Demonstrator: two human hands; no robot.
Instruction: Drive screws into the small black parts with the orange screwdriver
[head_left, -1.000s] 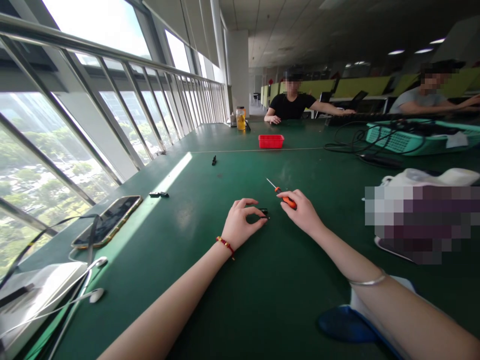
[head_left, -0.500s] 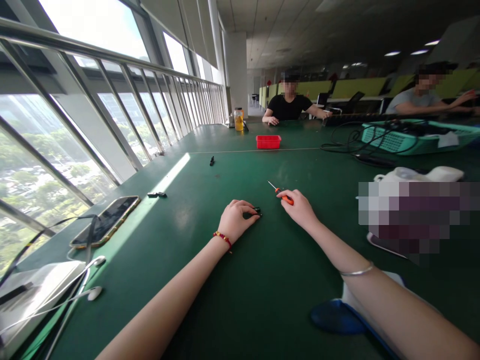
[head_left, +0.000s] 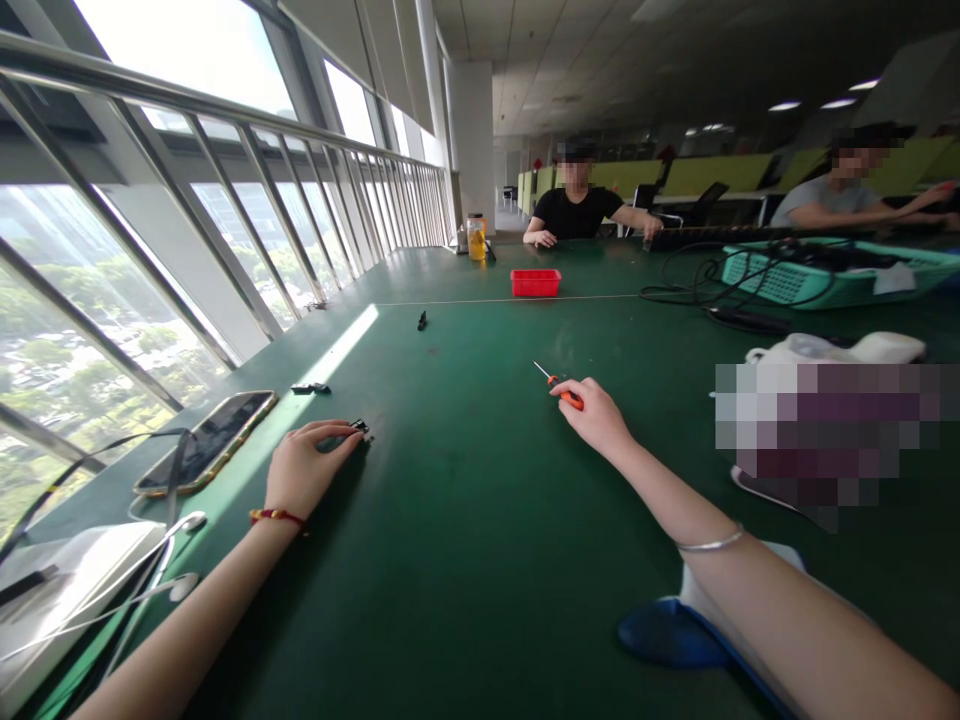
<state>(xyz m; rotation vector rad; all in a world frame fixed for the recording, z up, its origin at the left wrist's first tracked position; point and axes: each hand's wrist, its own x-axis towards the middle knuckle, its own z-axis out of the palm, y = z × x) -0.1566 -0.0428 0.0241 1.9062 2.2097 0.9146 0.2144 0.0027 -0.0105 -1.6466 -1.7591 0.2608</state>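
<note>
Between the thumb and fingers of my left hand (head_left: 311, 462) is a small black part (head_left: 360, 427), too small to name more closely. That hand is low over the left side of the green table (head_left: 450, 540). An orange-handled screwdriver (head_left: 568, 394) is gripped in my right hand (head_left: 596, 418), its thin metal shaft pointing up and to the left. Beyond my left hand lies a black piece (head_left: 311, 389), at the edge of the sunlit strip. Another small black piece (head_left: 422, 320) lies farther off, left of the middle.
A red tray (head_left: 535, 284) stands at the far middle, with a jar (head_left: 476, 240) behind it. Phone (head_left: 210, 445) and earphones (head_left: 184, 586) lie left, by the railing. At right are a teal basket (head_left: 832, 285) with black cables and a blurred item (head_left: 825, 420). Two people sit beyond.
My left hand has moved left across the table, carrying the small black part away from the screwdriver. My right hand stays almost where it was, still gripping the screwdriver.
</note>
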